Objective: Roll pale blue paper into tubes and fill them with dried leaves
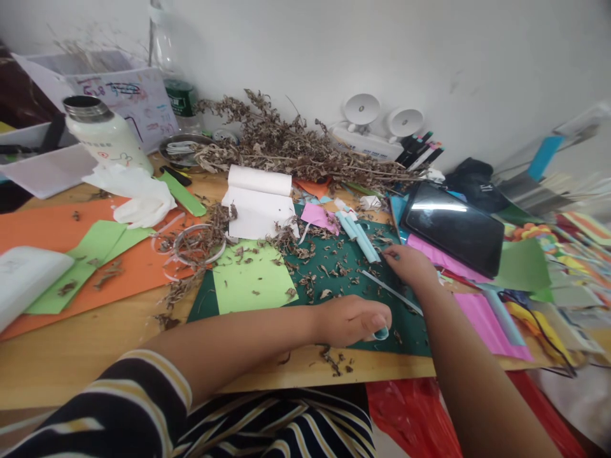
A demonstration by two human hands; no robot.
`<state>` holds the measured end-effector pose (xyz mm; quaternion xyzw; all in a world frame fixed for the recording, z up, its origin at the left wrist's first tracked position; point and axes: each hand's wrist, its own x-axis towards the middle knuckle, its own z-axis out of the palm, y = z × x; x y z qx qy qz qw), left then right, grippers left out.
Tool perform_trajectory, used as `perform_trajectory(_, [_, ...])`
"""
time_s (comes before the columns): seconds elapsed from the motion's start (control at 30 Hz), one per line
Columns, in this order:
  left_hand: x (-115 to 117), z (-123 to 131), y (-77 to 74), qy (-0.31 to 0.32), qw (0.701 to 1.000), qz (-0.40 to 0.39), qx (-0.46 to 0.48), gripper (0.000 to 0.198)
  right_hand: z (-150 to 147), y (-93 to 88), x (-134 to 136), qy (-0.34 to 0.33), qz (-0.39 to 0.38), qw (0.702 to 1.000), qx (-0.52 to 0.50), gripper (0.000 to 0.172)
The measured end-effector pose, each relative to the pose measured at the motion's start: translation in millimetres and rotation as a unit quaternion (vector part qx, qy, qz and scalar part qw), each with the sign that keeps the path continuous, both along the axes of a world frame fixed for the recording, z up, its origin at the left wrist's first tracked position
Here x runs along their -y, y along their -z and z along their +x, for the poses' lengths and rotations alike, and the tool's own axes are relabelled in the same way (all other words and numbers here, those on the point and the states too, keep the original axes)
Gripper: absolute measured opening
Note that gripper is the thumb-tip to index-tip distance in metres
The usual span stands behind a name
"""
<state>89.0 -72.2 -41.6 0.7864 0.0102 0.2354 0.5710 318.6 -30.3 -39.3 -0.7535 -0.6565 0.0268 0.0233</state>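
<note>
My left hand is closed in a fist above the front edge of the green cutting mat. The round open end of a light-blue paper tube pokes out below its thumb. My right hand is over the mat's right side, fingertips drawn together low at the surface; whatever they pinch, if anything, is hidden. Just left of these fingertips lie light-blue paper rolls. A thin translucent stick rests between both hands. Crumbled dry leaves are scattered across the mat and a light-green paper sheet.
Dried leafy branches lie along the wall. A dark tablet sits on the right among pink paper and other sheets. On the left stand an uncapped white bottle and a plastic bottle, near orange paper.
</note>
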Motion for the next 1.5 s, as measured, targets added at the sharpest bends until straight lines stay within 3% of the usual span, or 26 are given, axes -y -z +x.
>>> perform_trajectory(0.13, [0,-1,0.2,-0.001,1.0,-0.006,0.025,0.06,-13,-20.4,14,0.034,0.049,0.998,-0.026,0.019])
perform_trajectory(0.23, [0,-1,1.3,0.006,0.999,-0.023,0.032,0.061,-39,-42.5,54,0.038,0.12,0.99,-0.07,0.021])
perform_trajectory(0.3, [0,-1,3.0,0.006,0.999,-0.03,0.031,0.063,-61,-53.9,86,-0.031,0.192,0.964,-0.183,0.013])
perform_trajectory(0.37, [-1,-1,4.9,-0.001,0.999,-0.033,0.023,0.065,-82,-60.0,112,-0.131,0.195,0.94,-0.247,0.004])
perform_trajectory(0.47, [-1,0,6.9,-0.004,0.999,-0.036,0.01,0.067,-104,-59.9,130,-0.188,0.184,0.922,-0.283,0.006])
perform_trajectory(0.63, [-1,2,7.2,-0.009,0.999,-0.02,0.025,0.064,-109,-56.1,130,-0.204,0.205,0.937,-0.195,0.009])
perform_trajectory(0.87, [-4,-2,3.2,0.017,0.999,-0.014,0.031,0.069,-110,-64.4,134,-0.269,0.2,0.94,-0.064,0.02])
perform_trajectory(1.2, [-3,1,5.2,0.033,0.996,-0.07,0.05,0.049,-110,-48.2,133,-0.256,0.257,0.921,-0.144,0.019])
perform_trajectory(1.33, [0,1,7.3,0.009,0.996,-0.066,0.052,0.048,-110,-40.9,131,-0.197,0.261,0.915,-0.235,0.027])
perform_trajectory(1.5, [1,1,8.3,-0.018,0.998,-0.042,0.053,0.046,-109,-35.9,131,-0.165,0.246,0.926,-0.232,0.033])
